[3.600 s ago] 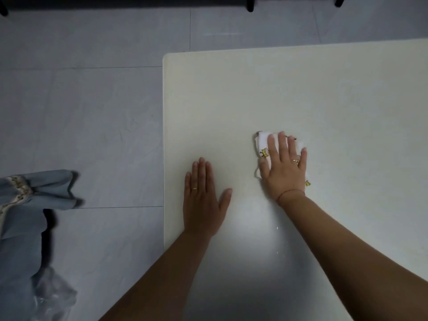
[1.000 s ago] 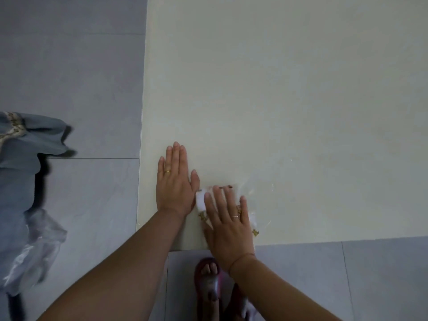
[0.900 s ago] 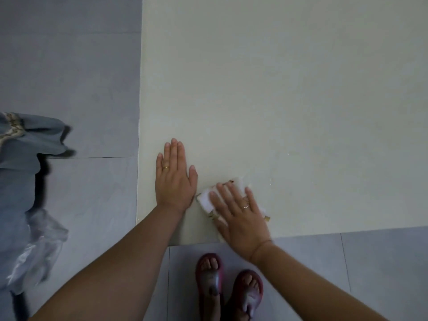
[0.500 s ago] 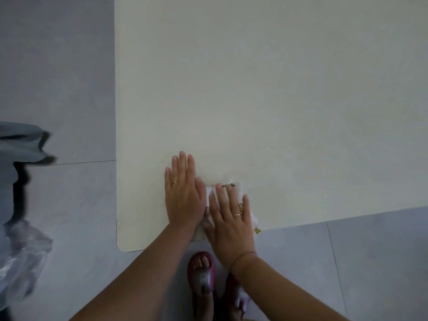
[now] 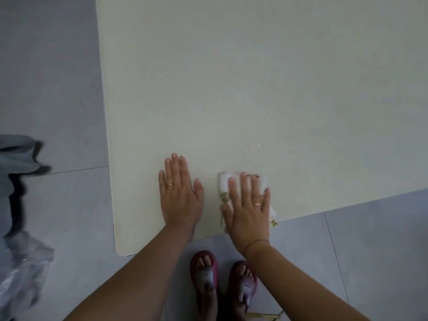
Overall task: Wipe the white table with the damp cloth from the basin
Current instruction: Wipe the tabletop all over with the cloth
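- Pressing flat on the cloth (image 5: 224, 184), the right hand (image 5: 249, 206) lies palm down with its fingers straight and close together, not curled round the fabric. A ring shows on one finger and a thin band on the wrist.
- The cloth is white and folded into a small pad. Yellowish printed marks run along its left edge and at its near right corner, and a dark speck sits at its far edge. Most of it is hidden under the hand, and what shows is slightly blurred.
- It lies on the white table (image 5: 231, 89), close to the near edge, with its near right corner reaching that edge.
- The left hand (image 5: 180, 200) rests flat on the tabletop just left of the cloth and apart from it, fingers straight, holding nothing.
- A few small bright specks (image 5: 254, 147) glint on the table beyond the cloth.
- Two feet in dark red sandals (image 5: 203, 274) stand on the grey tiled floor (image 5: 58, 66) below the table edge.
- Grey fabric (image 5: 16, 154) and clear plastic (image 5: 20, 274) show at the far left.
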`<state>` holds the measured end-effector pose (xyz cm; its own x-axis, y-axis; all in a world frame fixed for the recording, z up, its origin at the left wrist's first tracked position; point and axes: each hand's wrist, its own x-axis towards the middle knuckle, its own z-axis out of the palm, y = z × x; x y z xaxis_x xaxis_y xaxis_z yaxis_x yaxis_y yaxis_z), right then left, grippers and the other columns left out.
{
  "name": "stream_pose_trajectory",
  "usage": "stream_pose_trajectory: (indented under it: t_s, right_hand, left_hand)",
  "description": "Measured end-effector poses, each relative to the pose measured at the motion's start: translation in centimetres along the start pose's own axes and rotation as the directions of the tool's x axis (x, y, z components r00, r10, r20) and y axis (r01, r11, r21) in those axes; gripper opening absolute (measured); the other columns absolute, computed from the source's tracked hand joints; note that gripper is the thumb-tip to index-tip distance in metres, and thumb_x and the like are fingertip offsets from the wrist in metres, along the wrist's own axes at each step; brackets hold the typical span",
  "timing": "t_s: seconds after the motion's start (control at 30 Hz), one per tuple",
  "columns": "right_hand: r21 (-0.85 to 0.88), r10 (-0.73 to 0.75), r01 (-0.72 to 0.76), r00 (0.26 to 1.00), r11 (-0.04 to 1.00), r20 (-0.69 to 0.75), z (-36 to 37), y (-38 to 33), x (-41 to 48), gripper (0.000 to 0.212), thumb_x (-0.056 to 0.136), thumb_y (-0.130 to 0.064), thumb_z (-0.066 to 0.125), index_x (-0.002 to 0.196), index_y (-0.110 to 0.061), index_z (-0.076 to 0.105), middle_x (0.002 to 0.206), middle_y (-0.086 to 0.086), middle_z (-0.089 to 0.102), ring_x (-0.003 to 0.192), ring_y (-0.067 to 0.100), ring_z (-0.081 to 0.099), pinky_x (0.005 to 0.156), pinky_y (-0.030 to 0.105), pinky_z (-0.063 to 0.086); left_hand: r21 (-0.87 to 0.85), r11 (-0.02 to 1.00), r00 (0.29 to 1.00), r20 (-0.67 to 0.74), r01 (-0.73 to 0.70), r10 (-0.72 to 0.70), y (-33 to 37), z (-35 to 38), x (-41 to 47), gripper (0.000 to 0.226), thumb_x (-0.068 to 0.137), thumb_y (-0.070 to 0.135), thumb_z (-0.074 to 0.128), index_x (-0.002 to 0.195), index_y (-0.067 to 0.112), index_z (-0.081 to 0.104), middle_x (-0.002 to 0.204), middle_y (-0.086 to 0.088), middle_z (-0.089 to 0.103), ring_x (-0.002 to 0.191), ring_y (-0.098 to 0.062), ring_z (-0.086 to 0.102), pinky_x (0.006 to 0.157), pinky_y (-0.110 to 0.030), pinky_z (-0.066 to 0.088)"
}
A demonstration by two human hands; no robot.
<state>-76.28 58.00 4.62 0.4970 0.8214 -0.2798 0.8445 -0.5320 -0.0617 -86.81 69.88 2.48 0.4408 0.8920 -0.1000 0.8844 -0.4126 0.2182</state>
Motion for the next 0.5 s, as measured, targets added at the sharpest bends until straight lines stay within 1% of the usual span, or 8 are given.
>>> stream_pose_trajectory:
  t_s: [0.1,0.17,0.2,0.27,0.33,0.37,0.43,0.5]
  right_hand:
    - [-0.073,-0.300,0.298,0.954,0.952,-0.006,-0.2,3.0,0.4,0.060,0.094,-0.047,0.027,0.148,-0.020,0.027,0.155,0.008,0.022,0.142,0.032,0.023,0.113,0.054,0.015]
    - [-0.157,-0.319,0.316,0.948,0.936,0.006,-0.7,6.6,1.8,0.061,0.094,-0.048,0.022,0.149,-0.022,0.018,0.157,0.005,0.014,0.144,0.028,0.019,0.116,0.052,0.012]
    - [-0.155,-0.231,0.230,0.973,0.961,0.012,-1.1,8.2,2.7,0.063,0.093,-0.049,0.015,0.150,-0.023,0.011,0.158,0.003,0.006,0.145,0.026,0.013,0.116,0.050,0.007]
    - [-0.057,0.063,-0.062,0.998,0.996,0.013,-1.5,9.3,4.1,0.062,0.093,-0.049,0.006,0.150,-0.026,-0.002,0.159,-0.001,-0.007,0.147,0.021,-0.003,0.116,0.046,-0.005]
    - [0.055,0.325,-0.324,0.945,0.944,-0.019,-1.3,6.8,4.9,0.060,0.096,-0.046,0.010,0.149,-0.025,-0.008,0.159,0.002,-0.010,0.146,0.023,-0.009,0.116,0.048,-0.009]
    - [0.066,0.369,-0.367,0.929,0.928,-0.016,-1.2,4.5,4.9,0.061,0.096,-0.045,0.010,0.149,-0.023,-0.011,0.159,0.004,-0.013,0.145,0.026,-0.011,0.115,0.050,-0.010]
    - [0.046,0.218,-0.218,0.976,0.975,-0.001,-0.8,-0.1,4.3,0.063,0.094,-0.046,0.006,0.148,-0.021,-0.014,0.157,0.008,-0.018,0.144,0.031,-0.015,0.111,0.054,-0.015]
    - [0.000,-0.104,0.104,0.994,0.995,0.026,-0.7,-2.6,3.2,0.063,0.094,-0.048,0.010,0.151,-0.021,0.003,0.158,0.007,-0.005,0.145,0.032,-0.002,0.113,0.056,-0.007]
  left_hand:
    - [-0.011,1.000,1.000,0.009,-0.002,0.002,0.0,-0.1,0.1,0.067,0.093,0.037,0.020,0.151,0.004,0.013,0.159,-0.014,0.011,0.148,-0.025,0.005,0.120,-0.043,0.005]
    - [-0.005,1.000,1.000,0.007,0.000,0.000,0.0,-0.2,0.1,0.066,0.093,0.036,0.020,0.150,0.003,0.016,0.158,-0.015,0.013,0.147,-0.026,0.008,0.120,-0.044,0.007]
    - [-0.002,1.000,1.000,0.006,0.000,0.000,0.1,-0.3,0.1,0.066,0.093,0.036,0.021,0.150,0.002,0.017,0.158,-0.016,0.015,0.147,-0.027,0.009,0.120,-0.044,0.008]
    - [-0.003,1.000,1.000,0.003,0.004,-0.004,0.2,-0.3,0.1,0.065,0.093,0.035,0.022,0.149,0.001,0.019,0.157,-0.017,0.017,0.147,-0.029,0.012,0.120,-0.044,0.009]
    - [0.001,1.000,1.000,0.002,0.007,-0.007,0.2,-0.2,0.1,0.066,0.093,0.035,0.023,0.149,0.001,0.019,0.157,-0.017,0.017,0.147,-0.029,0.012,0.119,-0.045,0.010]
    - [0.005,1.000,1.000,0.004,0.009,-0.009,0.2,-0.2,0.1,0.066,0.093,0.035,0.023,0.149,0.001,0.018,0.158,-0.017,0.016,0.147,-0.028,0.011,0.120,-0.044,0.009]
    - [0.010,1.000,1.000,0.013,0.015,-0.015,0.2,-0.2,0.0,0.066,0.093,0.035,0.023,0.149,0.001,0.018,0.158,-0.017,0.016,0.147,-0.028,0.011,0.120,-0.044,0.009]
    - [0.027,1.000,1.000,0.020,0.002,-0.003,0.2,-0.4,0.0,0.066,0.093,0.035,0.020,0.149,0.001,0.018,0.158,-0.017,0.016,0.147,-0.028,0.011,0.119,-0.044,0.009]
